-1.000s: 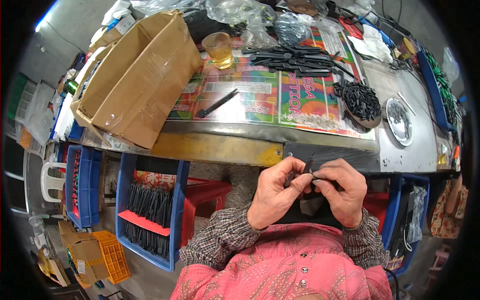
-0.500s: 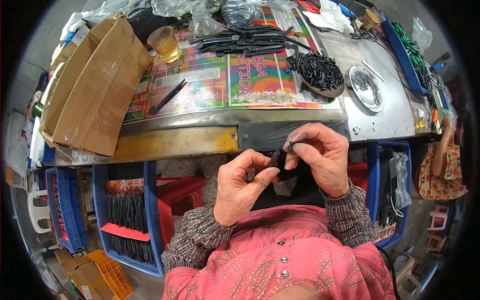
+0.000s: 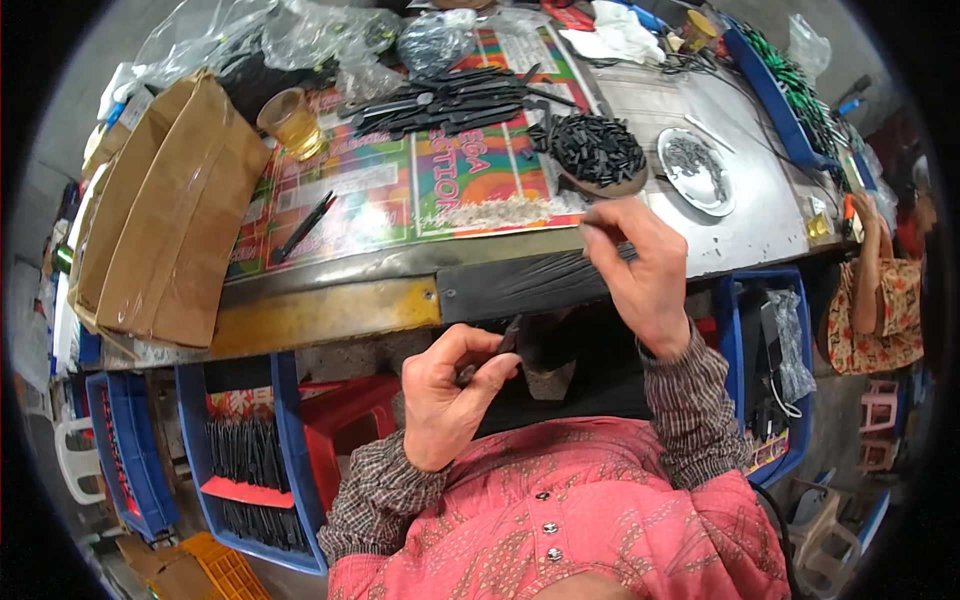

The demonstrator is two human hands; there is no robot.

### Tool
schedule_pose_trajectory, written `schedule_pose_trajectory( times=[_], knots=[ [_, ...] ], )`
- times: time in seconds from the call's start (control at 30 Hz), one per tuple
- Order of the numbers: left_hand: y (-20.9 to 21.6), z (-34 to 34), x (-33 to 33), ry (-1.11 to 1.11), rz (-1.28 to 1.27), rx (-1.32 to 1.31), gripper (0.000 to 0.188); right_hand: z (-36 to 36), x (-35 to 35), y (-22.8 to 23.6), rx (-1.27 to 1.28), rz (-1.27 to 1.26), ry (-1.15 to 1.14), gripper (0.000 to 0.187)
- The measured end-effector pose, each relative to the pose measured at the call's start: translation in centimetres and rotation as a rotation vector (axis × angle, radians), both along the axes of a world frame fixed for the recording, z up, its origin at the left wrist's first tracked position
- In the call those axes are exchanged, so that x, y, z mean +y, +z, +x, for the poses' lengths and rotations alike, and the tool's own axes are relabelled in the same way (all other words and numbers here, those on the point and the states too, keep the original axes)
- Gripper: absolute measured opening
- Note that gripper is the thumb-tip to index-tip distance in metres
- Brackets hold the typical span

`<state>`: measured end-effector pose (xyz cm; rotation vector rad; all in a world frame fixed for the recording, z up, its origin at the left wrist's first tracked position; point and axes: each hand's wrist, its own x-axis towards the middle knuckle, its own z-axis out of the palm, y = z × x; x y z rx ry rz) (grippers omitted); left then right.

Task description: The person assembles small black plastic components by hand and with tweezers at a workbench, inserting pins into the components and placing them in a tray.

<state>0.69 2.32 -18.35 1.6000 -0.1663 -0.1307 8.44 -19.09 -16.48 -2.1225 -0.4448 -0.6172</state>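
My left hand (image 3: 445, 395) is closed low in front of the table edge, pinching a slim black plastic piece (image 3: 512, 335) between thumb and fingers. Most of that piece is hidden in the grip. My right hand (image 3: 640, 270) is up at the table's edge, its fingers curled and drawn toward the thumb. Whatever it holds, if anything, is too small to make out. Just beyond it lies a pile of short black pieces (image 3: 600, 150) on a brown base. To that pile's right stands a white plate (image 3: 722, 200) of small grey metal bits.
Long black pieces (image 3: 450, 100) lie heaped at the back, near plastic bags (image 3: 330, 40). A cup of yellowish liquid (image 3: 292, 125) stands beside a cardboard box (image 3: 165, 220). Pale crumbs (image 3: 500, 212) streak the printed sheet. Blue bins (image 3: 300, 450) flank me below; another person's arm (image 3: 868, 280) shows far right.
My hands have parted. The right has risen up and forward toward the table, while the left has dropped slightly and moved left, still gripping the black piece. The view has shifted a little.
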Motion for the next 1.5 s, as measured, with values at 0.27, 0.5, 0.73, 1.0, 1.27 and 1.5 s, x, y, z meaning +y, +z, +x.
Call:
schedule_pose_trajectory(
  times=[0.27,0.5,0.73,1.0,1.27,1.5],
  knots=[
    [-0.5,-0.2,-0.3,0.056,-0.029,0.016,0.009,4.7,-3.6,-2.0,-0.204,-0.424,-0.324,0.013],
    [-0.2,0.1,-0.4,0.058,-0.004,0.113,0.009,3.3,-9.2,-0.5,-0.077,-0.394,-0.434,0.010],
    [-0.8,0.4,-1.5,-0.015,0.030,0.036,0.010,4.1,-15.3,-0.9,0.014,-0.617,-0.413,0.005],
    [-0.6,0.2,-2.4,-0.042,0.082,0.045,0.008,6.7,-16.5,-1.1,0.005,-0.715,-0.306,0.007],
    [-1.2,0.5,-2.4,-0.058,0.134,-0.028,0.010,8.8,-18.0,0.2,0.269,-0.739,-0.123,0.010],
    [-0.8,0.4,-1.1,-0.036,0.151,-0.066,0.011,6.8,-16.0,0.7,0.245,-0.538,-0.237,0.012]
  ],
)
